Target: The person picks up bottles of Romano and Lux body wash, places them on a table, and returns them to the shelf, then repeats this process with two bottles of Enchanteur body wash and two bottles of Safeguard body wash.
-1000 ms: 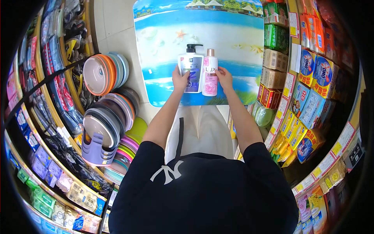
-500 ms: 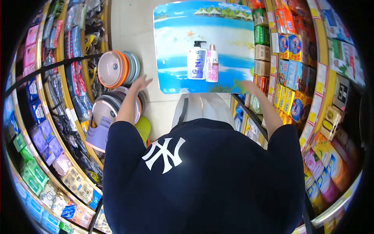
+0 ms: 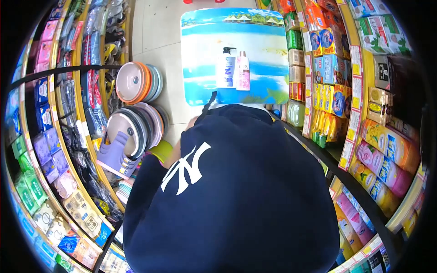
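Observation:
A white pump bottle (image 3: 226,70) with a black pump head and blue print stands on a beach-picture table (image 3: 200,50). Close beside it on the right is a pink bottle (image 3: 243,73) with a rose-coloured cap. Only a sliver of my left hand (image 3: 193,122) shows at the edge of my dark shirt, below the table's near left corner; its fingers are hidden. My left forearm is bent in against my body. My right arm and hand are out of sight behind my shirt. Neither bottle is touched by a visible hand.
Stacked plastic basins (image 3: 132,82) and a purple plastic stool (image 3: 119,154) stand on the left floor. Shelves of packaged goods (image 3: 52,159) line the left; soap and detergent packs (image 3: 337,102) line the right. A red object (image 3: 205,1) shows at the top edge.
Both hands, spread at either side of the table before, have drawn back to my body. My torso has leaned and turned. Both bottles still stand on the table.

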Motion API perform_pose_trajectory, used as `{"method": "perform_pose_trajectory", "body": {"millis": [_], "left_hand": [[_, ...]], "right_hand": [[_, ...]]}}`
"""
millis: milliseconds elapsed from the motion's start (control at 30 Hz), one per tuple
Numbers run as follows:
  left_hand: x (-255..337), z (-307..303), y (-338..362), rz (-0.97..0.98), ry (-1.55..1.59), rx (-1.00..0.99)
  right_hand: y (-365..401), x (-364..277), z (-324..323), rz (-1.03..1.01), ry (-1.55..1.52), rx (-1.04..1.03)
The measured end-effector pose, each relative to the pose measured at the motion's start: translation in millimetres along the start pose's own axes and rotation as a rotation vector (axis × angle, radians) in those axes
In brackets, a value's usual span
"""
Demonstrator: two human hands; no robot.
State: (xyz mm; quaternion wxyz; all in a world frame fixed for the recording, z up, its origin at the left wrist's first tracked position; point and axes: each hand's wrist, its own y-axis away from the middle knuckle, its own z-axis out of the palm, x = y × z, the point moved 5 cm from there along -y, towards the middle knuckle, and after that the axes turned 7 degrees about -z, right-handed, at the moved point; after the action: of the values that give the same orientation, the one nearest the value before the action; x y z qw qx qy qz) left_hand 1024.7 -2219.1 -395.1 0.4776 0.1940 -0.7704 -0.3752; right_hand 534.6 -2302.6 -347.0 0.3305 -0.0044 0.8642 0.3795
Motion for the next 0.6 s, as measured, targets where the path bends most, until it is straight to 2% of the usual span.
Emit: {"method": "perform_pose_trajectory", "body": {"millis": [67, 100, 133, 167, 200, 233, 333, 400, 433, 467, 500, 567, 600], "left_hand": [[37, -23, 7, -0.136, -0.035, -0.049], [59, -37, 6, -0.116, -0.14, -0.04], [63, -51, -7, -0.096, -0.267, 0.046], [86, -67, -7, -0.175, -0.259, 0.063], [87, -80, -24, 0.009, -0.263, 0.174], [103, -92, -28, -0.052, -0.126, 0.134], [167, -99, 0, -0.165, 0.387, 0.208], [176, -82, -9, -0.163, 0.414, 0.088], [173, -69, -15, -0.114, 0.334, 0.024], [173, -56, -16, 0.03, 0.248, 0.03], [171, -39, -15, 0.003, 0.137, -0.072], [168, -10, -2, 0.266, 0.192, -0.35], [170, -6, 6, 0.299, 0.163, -0.413]], "right_hand": [[2, -3, -2, 0.015, -0.008, 0.011], [3, -5, -4, 0.018, -0.011, 0.016], [2, -7, -5, 0.014, -0.012, 0.022], [-1, -10, -6, 0.014, -0.021, 0.03], [-5, -16, -6, 0.012, -0.028, 0.034], [-10, -21, -5, 0.013, -0.037, 0.041], [-23, -37, 5, 0.001, -0.082, 0.06], [-33, -46, 15, -0.006, -0.11, 0.074], [-37, -49, 18, -0.006, -0.118, 0.078], [-40, -53, 20, -0.012, -0.128, 0.081], [-40, -55, 23, -0.011, -0.13, 0.084], [-44, -57, 23, -0.013, -0.139, 0.086], [-45, -58, 24, -0.009, -0.141, 0.091]]}}
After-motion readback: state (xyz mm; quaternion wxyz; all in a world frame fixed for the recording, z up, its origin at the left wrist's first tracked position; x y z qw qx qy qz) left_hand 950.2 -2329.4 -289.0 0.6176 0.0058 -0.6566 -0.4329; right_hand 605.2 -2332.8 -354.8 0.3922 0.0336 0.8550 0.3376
